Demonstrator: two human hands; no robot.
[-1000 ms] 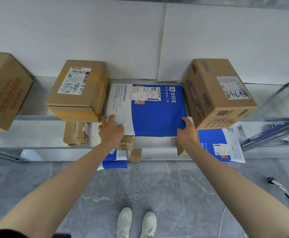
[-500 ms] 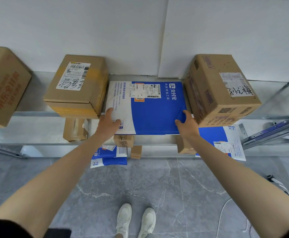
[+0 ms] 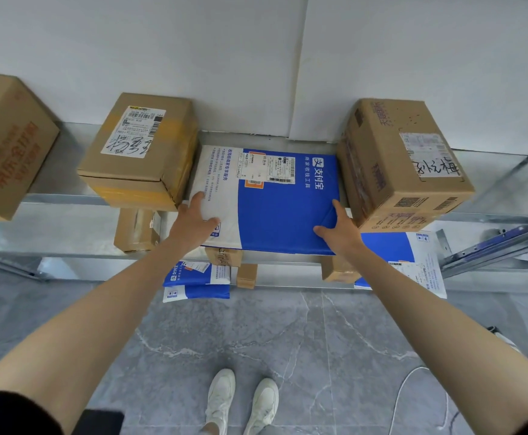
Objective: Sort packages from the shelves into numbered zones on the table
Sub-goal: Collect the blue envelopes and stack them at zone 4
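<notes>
A flat blue and white mailer (image 3: 275,211) with a shipping label lies on the top shelf, between two cardboard boxes. My left hand (image 3: 193,222) holds its front left corner, with the thumb on top and a finger along the left edge. My right hand (image 3: 339,229) holds the front right corner, thumb on top; the blue film creases beside it. The other fingers of both hands are hidden.
Taped cardboard boxes flank the mailer on the left (image 3: 140,152) and right (image 3: 404,164), and a third box (image 3: 5,146) stands far left. Lower shelves hold small boxes (image 3: 135,230) and more blue mailers (image 3: 196,281) (image 3: 410,259). Grey marble floor lies below.
Both hands have slid from the mailer's front edge further in along its sides. The mailer now lies squarer between the two boxes.
</notes>
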